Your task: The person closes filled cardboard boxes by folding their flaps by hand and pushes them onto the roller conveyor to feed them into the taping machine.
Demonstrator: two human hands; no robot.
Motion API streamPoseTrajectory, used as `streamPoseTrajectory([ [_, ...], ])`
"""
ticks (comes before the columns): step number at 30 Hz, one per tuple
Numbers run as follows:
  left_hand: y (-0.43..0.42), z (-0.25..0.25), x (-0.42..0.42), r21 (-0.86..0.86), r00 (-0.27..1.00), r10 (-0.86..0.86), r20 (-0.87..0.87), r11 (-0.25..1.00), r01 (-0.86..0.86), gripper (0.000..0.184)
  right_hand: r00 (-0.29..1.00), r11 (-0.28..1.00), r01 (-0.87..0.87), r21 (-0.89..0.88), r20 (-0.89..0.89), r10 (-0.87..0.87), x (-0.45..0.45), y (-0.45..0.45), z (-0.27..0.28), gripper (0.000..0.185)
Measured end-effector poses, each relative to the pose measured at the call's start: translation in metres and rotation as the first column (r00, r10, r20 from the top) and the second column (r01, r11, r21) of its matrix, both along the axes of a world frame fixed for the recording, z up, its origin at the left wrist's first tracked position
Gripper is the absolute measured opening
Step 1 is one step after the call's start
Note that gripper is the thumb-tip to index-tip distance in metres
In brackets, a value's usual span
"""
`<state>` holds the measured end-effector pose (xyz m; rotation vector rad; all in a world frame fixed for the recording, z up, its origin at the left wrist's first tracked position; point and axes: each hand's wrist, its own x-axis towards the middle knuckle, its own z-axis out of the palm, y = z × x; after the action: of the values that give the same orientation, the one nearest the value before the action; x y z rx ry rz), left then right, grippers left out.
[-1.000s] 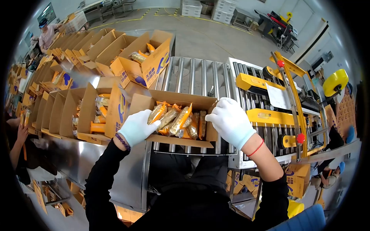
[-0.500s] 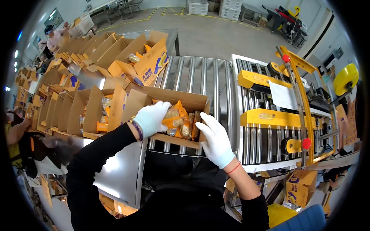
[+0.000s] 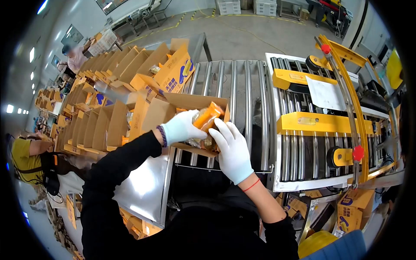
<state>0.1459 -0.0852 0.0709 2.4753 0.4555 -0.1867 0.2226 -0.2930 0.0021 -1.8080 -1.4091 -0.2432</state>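
An open cardboard box (image 3: 158,113) rests on the near left end of the metal rollers, with orange and clear packets inside. My left hand (image 3: 183,127), in a white glove, reaches over the box with its fingers closed on an orange packet (image 3: 209,117) raised at the box's right part. On the right side of the box, my right hand (image 3: 231,145), also gloved, has its fingers apart, the tips at the lower edge of that packet. The packets below are partly hidden by both hands.
Rows of open boxes (image 3: 172,73) stand on the metal table (image 3: 145,184) to the left. On the right is a machine with yellow guides (image 3: 312,123) over rollers (image 3: 249,104). A person in yellow (image 3: 27,158) is at the far left, another person (image 3: 76,58) farther back.
My left hand has moved into the box and lifted an orange packet. My right hand has come down and left to that packet. The view has swung, and the box sits slightly farther left.
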Motion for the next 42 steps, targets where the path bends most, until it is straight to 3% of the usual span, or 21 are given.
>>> streamPoseTrajectory([
  [3, 0.005, 0.011, 0.004, -0.435, 0.985, 0.056, -0.164, 0.892, -0.123, 0.045, 0.999, 0.998, 0.025, 0.049, -0.039, -0.024, -0.002, -0.001, 0.0, 0.067],
  [6, -0.007, -0.033, 0.002, 0.099, 0.916, -0.398, -0.06, 0.91, 0.402, 0.025, 0.998, 0.998, 0.051, 0.023, -0.037, -0.05, -0.01, 0.004, 0.003, 0.071],
  [8, -0.026, -0.058, 0.0, 0.614, 0.867, -0.49, -0.093, 0.657, 0.437, 0.021, 0.998, 0.999, 0.037, 0.014, -0.042, -0.037, -0.013, 0.009, 0.002, 0.079],
  [9, -0.041, -0.061, 0.001, 0.702, 0.936, -0.341, -0.086, 0.646, 0.3, 0.02, 0.998, 0.997, 0.06, -0.042, -0.03, -0.061, -0.013, 0.01, 0.006, 0.081],
  [14, 0.001, -0.025, 0.011, 0.517, 0.806, -0.505, -0.31, 0.621, 0.588, 0.032, 1.0, 0.989, 0.011, -0.147, 0.017, -0.009, -0.013, 0.001, 0.016, 0.083],
  [15, -0.005, 0.012, 0.002, 0.323, 0.966, -0.229, -0.119, 0.911, 0.256, 0.044, 1.0, 0.99, 0.019, -0.143, 0.014, -0.017, -0.014, -0.002, 0.017, 0.083],
  [18, 0.009, 0.04, -0.017, 0.419, 1.0, -0.004, 0.014, 0.908, -0.002, 0.061, 0.992, 0.994, -0.089, -0.065, -0.097, 0.082, -0.019, -0.011, 0.025, 0.081],
  [20, 0.012, 0.008, -0.023, 0.472, 0.971, -0.041, -0.236, 0.868, 0.151, 0.056, 0.954, 0.959, -0.263, -0.108, -0.178, 0.242, -0.025, -0.001, 0.036, 0.08],
  [23, 0.023, -0.017, -0.013, 0.458, 0.98, 0.002, -0.2, 0.884, 0.092, 0.045, 0.968, 0.943, -0.237, -0.232, 0.022, 0.249, -0.013, 0.022, 0.013, 0.07],
  [24, 0.037, -0.007, -0.028, 0.646, 0.939, -0.319, -0.126, 0.692, 0.322, 0.041, 0.96, 0.936, -0.209, -0.284, 0.122, 0.252, -0.007, 0.023, 0.01, 0.062],
  [25, 0.045, 0.001, -0.042, 0.664, 0.97, -0.173, 0.169, 0.747, 0.018, 0.039, 0.964, 0.938, -0.2, -0.282, 0.117, 0.24, -0.004, 0.021, 0.008, 0.062],
  [28, 0.077, 0.0, -0.1, 0.566, 0.769, 0.117, 0.628, 0.61, -0.555, 0.044, 0.957, 0.933, -0.2, -0.299, 0.143, 0.251, 0.002, 0.021, 0.009, 0.049],
  [29, 0.059, 0.032, -0.11, 0.078, 0.83, 0.488, 0.27, 0.848, -0.524, 0.056, 0.949, 0.923, -0.25, -0.293, 0.112, 0.293, 0.006, 0.022, 0.009, 0.047],
  [30, 0.064, 0.017, -0.116, 0.09, 0.855, 0.367, 0.366, 0.901, -0.425, 0.068, 0.937, 0.908, -0.305, -0.289, 0.082, 0.34, 0.01, 0.023, 0.01, 0.045],
  [32, 0.043, 0.015, -0.118, -0.319, 0.852, 0.343, 0.395, 0.921, -0.223, 0.07, 0.899, 0.855, -0.423, -0.299, -0.019, 0.438, 0.018, 0.029, 0.028, 0.032],
  [34, 0.033, 0.02, -0.095, 0.099, 0.973, 0.063, 0.223, 0.991, -0.087, 0.073, 0.826, 0.784, -0.558, -0.272, -0.277, 0.492, 0.029, 0.031, 0.031, 0.036],
  [35, 0.044, 0.003, -0.082, 0.192, 0.975, 0.026, 0.219, 0.979, -0.07, 0.076, 0.769, 0.783, -0.538, -0.312, -0.562, 0.305, 0.031, 0.03, 0.05, 0.043],
  [36, 0.057, -0.023, -0.065, 0.173, 0.94, 0.057, 0.335, 0.977, -0.121, 0.07, 0.789, 0.837, -0.456, -0.304, -0.573, 0.222, 0.035, 0.035, 0.042, 0.043],
  [38, 0.054, -0.043, -0.032, 0.398, 0.868, 0.053, 0.494, 0.874, -0.28, 0.055, 0.962, 0.968, -0.011, -0.25, 0.262, 0.079, 0.038, 0.061, 0.057, 0.063],
  [40, 0.068, -0.082, -0.03, 0.343, 0.684, 0.115, 0.72, 0.797, -0.496, 0.063, 0.958, 0.961, 0.125, -0.247, 0.284, -0.052, 0.034, 0.07, 0.069, 0.084],
  [42, 0.078, -0.117, -0.048, -0.481, 0.5, 0.582, 0.641, 0.813, -0.328, 0.06, 0.993, 0.932, 0.05, -0.36, 0.119, -0.007, 0.0, 0.052, 0.059, 0.088],
])
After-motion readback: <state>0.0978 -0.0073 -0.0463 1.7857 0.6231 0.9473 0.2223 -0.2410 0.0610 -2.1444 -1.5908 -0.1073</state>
